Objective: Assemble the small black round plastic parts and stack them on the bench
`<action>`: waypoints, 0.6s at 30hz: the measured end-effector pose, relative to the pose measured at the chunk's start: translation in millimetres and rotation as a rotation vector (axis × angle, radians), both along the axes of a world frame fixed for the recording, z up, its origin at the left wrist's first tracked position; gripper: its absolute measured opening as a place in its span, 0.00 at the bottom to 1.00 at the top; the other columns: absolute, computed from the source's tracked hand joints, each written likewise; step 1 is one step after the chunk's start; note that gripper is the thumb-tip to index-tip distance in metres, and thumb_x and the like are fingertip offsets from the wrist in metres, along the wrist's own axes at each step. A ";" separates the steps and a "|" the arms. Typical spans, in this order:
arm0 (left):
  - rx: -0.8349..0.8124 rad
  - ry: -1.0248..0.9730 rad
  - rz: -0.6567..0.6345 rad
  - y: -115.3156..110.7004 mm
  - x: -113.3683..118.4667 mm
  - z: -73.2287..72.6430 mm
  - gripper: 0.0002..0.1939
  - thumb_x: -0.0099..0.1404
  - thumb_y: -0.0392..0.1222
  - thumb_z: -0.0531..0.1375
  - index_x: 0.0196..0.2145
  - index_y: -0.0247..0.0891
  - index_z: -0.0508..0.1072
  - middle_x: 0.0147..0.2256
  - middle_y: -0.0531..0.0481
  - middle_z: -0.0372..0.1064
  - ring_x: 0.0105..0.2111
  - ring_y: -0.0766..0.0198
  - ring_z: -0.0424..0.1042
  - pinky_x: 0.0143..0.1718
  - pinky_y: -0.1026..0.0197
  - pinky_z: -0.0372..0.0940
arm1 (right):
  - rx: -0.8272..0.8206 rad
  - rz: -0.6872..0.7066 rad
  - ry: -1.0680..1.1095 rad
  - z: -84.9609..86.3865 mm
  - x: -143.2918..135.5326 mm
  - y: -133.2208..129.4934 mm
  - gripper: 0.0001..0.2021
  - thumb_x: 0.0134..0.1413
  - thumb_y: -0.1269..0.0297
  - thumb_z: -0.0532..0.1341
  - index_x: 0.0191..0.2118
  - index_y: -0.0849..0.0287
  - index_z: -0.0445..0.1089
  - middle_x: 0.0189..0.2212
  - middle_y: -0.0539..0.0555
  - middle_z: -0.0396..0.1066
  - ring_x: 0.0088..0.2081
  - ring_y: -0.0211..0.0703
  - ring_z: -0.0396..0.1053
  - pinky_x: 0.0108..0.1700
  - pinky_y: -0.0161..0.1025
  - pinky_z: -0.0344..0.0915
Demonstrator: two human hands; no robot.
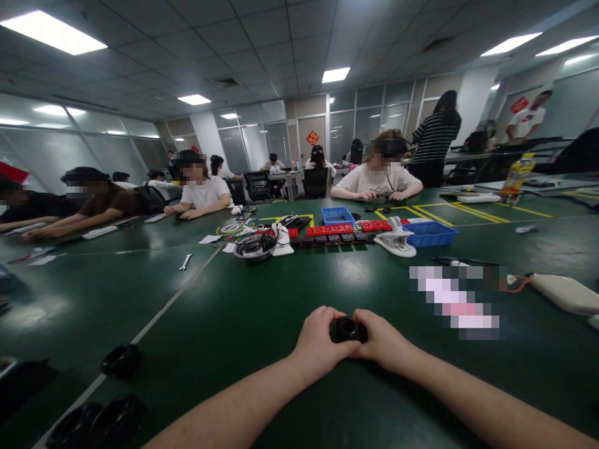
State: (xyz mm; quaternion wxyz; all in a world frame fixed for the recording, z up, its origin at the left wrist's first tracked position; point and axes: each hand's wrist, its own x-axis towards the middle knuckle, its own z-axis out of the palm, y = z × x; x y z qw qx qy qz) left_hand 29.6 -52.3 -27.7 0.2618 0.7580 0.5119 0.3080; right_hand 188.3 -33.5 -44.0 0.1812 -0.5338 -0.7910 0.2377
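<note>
Both hands — left hand [319,341], right hand [381,342] — grip black ring [347,328].

Both hands hide most of the black part [347,328].

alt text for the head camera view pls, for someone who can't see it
Both bare hands, left hand and right hand, grip a small black ring-shaped part together over a dark green table. Further back lie blue bins and red parts; other people sit around the table.
</note>
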 end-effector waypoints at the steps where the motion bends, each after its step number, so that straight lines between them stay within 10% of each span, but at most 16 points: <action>1: 0.010 0.004 0.018 -0.1 0.6 -0.4 0.17 0.44 0.43 0.63 0.34 0.39 0.66 0.33 0.52 0.61 0.35 0.61 0.61 0.35 0.61 0.55 | 0.023 -0.023 -0.019 -0.9 -1.8 -1.2 0.16 0.31 0.58 0.64 0.26 0.59 0.58 0.25 0.48 0.61 0.26 0.37 0.60 0.24 0.30 0.50; 11: 0.105 0.046 0.139 -1.0 5.4 -4.6 0.15 0.45 0.44 0.62 0.32 0.39 0.65 0.31 0.52 0.62 0.34 0.61 0.61 0.36 0.59 0.56 | 0.208 -0.081 -0.252 7.5 -14.6 -11.6 0.12 0.42 0.56 0.57 0.28 0.60 0.61 0.27 0.54 0.64 0.30 0.44 0.64 0.30 0.36 0.55; 18: 0.068 0.007 -0.053 3.8 -7.1 -0.8 0.17 0.45 0.44 0.63 0.34 0.39 0.65 0.33 0.52 0.60 0.35 0.63 0.61 0.33 0.63 0.57 | -0.007 0.181 0.084 15.4 8.0 -2.8 0.27 0.34 0.57 0.64 0.44 0.59 0.60 0.39 0.54 0.64 0.39 0.45 0.63 0.39 0.38 0.58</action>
